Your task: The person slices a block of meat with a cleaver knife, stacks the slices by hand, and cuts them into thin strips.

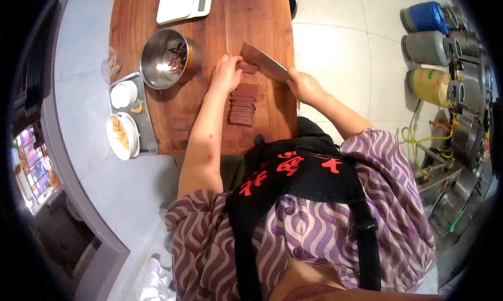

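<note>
My right hand [306,87] is wrapped around the handle of a cleaver [264,63], whose broad blade points up and left over the wooden table. My left hand [227,74] has its fingers curled, with the fingertips against a small reddish-brown food piece [248,68] beside the blade. Just below it on the wood lies a row of thin reddish-brown slices [243,106], stacked closely and leaning on one another. What kind of food it is I cannot tell.
A steel pot [157,65] with dark red pieces inside stands left of my left hand. Behind it sits a white kitchen scale [181,6]. At the table's left edge a grey tray [148,133] bears white dishes. Gas cylinders [427,48] stand along the right on the tiled floor.
</note>
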`<state>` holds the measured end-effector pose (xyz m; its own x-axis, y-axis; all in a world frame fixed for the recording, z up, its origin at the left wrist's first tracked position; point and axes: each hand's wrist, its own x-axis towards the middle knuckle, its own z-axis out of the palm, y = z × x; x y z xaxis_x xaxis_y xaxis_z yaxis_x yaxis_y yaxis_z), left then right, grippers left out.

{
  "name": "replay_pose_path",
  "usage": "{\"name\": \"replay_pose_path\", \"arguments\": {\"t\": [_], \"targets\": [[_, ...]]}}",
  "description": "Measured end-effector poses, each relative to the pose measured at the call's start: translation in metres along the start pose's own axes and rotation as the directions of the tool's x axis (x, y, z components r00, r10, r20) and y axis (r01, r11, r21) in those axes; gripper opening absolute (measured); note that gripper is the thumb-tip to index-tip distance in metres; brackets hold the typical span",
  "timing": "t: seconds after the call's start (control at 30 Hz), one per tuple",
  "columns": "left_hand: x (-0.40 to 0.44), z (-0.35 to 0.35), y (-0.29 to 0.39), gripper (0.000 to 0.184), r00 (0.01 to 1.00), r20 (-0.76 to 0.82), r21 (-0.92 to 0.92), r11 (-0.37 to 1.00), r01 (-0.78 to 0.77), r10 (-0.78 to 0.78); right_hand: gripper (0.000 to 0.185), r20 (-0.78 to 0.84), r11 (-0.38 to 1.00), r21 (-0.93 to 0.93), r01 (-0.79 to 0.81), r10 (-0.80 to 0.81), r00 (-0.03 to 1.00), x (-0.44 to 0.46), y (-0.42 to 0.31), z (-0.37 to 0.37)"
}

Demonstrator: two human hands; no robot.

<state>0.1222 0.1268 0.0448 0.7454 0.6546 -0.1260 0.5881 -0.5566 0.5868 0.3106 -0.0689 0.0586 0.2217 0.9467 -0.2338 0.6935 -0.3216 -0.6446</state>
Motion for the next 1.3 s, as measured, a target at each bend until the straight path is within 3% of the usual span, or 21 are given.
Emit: {"name": "replay_pose_path", "arguments": {"t": [0.1, 0.2, 0.33, 0.57, 0.83, 0.93, 1.03, 1.23, 1.3], "targets": [[-0.020, 0.000, -0.001, 0.030, 0.960, -0.280, 0.150, 0.988, 0.042, 0.002, 0.012, 0.030, 0.999, -0.044, 0.024, -0.023, 0.999, 0.002, -0.001, -0.004], [-0.047, -0.003, 0.004, 0.030, 0.976, -0.217, 0.054, 0.999, 0.000, 0.012, 0.011, 0.049, 0.989, -0.124, 0.086, -0.081, 0.996, 0.003, 0.001, -0.014], [-0.064, 0.016, 0.019, 0.035, 0.979, -0.130, 0.093, 0.985, -0.145, 0.156, 0.010, 0.094, 0.961, -0.262, 0.091, -0.069, 0.993, 0.004, -0.011, -0.026], [-0.060, 0.031, 0.022, 0.035, 0.966, -0.170, 0.244, 0.958, -0.151, 0.196, 0.011, 0.062, 0.929, -0.346, 0.133, -0.119, 0.991, -0.003, -0.021, -0.022], [-0.057, 0.026, 0.023, 0.025, 0.991, -0.014, 0.273, 0.954, -0.123, 0.132, 0.013, 0.143, 0.865, -0.464, 0.190, -0.139, 0.980, -0.007, -0.041, -0.033], [-0.057, 0.024, 0.022, 0.024, 0.970, -0.105, 0.237, 0.953, -0.192, 0.221, 0.014, 0.179, 0.850, -0.503, 0.157, -0.074, 0.981, 0.000, -0.040, -0.019], [-0.057, 0.024, 0.024, 0.024, 0.975, -0.108, 0.234, 0.958, -0.166, 0.195, 0.015, 0.146, 0.863, -0.478, 0.163, -0.104, 0.984, 0.004, -0.024, -0.006], [-0.056, 0.028, 0.020, 0.025, 0.916, -0.259, 0.270, 0.934, -0.236, 0.306, 0.014, 0.062, 0.874, -0.445, 0.197, -0.189, 0.980, 0.003, -0.021, -0.012], [-0.058, 0.026, 0.022, 0.027, 0.985, -0.057, 0.263, 0.954, -0.143, 0.163, 0.014, 0.138, 0.851, -0.483, 0.208, -0.161, 0.977, 0.001, -0.032, -0.017]]}}
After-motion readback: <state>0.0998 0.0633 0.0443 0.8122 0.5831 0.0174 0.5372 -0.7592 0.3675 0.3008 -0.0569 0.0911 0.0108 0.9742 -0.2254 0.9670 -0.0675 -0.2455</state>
